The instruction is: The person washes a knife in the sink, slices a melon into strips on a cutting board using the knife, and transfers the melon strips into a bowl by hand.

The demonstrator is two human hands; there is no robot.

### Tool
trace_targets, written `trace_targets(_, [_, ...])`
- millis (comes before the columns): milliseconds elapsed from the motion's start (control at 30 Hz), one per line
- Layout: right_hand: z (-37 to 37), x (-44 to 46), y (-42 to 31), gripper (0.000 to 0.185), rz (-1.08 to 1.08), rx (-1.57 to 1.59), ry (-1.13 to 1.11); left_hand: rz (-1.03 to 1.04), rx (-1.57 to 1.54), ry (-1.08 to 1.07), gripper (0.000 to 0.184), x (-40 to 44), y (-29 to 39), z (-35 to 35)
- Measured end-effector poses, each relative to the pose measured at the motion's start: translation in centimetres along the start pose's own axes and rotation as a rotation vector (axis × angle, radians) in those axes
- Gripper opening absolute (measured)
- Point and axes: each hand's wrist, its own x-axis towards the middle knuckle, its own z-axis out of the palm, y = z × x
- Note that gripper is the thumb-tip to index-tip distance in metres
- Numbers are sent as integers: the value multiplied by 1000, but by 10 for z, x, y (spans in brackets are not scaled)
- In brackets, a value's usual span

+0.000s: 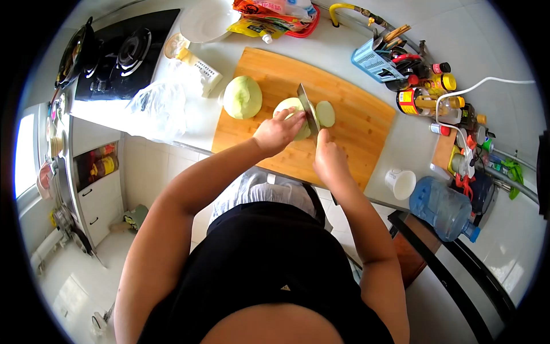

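On a wooden cutting board (275, 66) lies a pale green, round vegetable piece (288, 104), with the fingers of my left hand (279, 133) pressed on its top, holding it down. My right hand (331, 157) is closed around the handle of a kitchen knife (308, 109). The broad blade stands upright along the right side of the held piece, close to my left fingertips. Just right of the blade rests a flat, pale slice (325, 114). A larger, rounded piece (242, 97) of the same pale green vegetable sits on the left of the board.
Left of the board are a white box-shaped item (203, 74), a clear plastic bag (157, 109) and a gas stove (123, 54). Behind stands a white bowl (200, 23). To the right are a blue utensil basket (372, 60), several bottles, a white cup (400, 183) and a water jug (438, 206).
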Motion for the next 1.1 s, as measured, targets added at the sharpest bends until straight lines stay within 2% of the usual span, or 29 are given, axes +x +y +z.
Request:
trace_targets(267, [62,19,19,24,60,10,-50,-2,-37,41,64,0,-1,0])
trace_targets(367, [74,16,27,21,56,55,35,-18,-50,42,63,2,-2,0])
trace_targets(433, [64,11,26,24,57,95,52,-34,-70,36,62,-2,0,0])
trace_targets(500, [45,4,19,27,50,99,78,60,-22,84,61,-4,-5,3])
trace_targets(633, [11,-11,8,34,10,74,88,29,-81,126,58,-2,-1,-2])
trace_targets(767, [10,-8,4,34,-16,107,90,35,-72,128,57,-6,-6,5])
trace_targets(933, [2,3,-10,33,75,6,-38,27,-90,121,57,-5,-5,4])
trace_targets(1100, [13,5,-9,30,63,36,-15,31,-87,145,56,-7,-6,7])
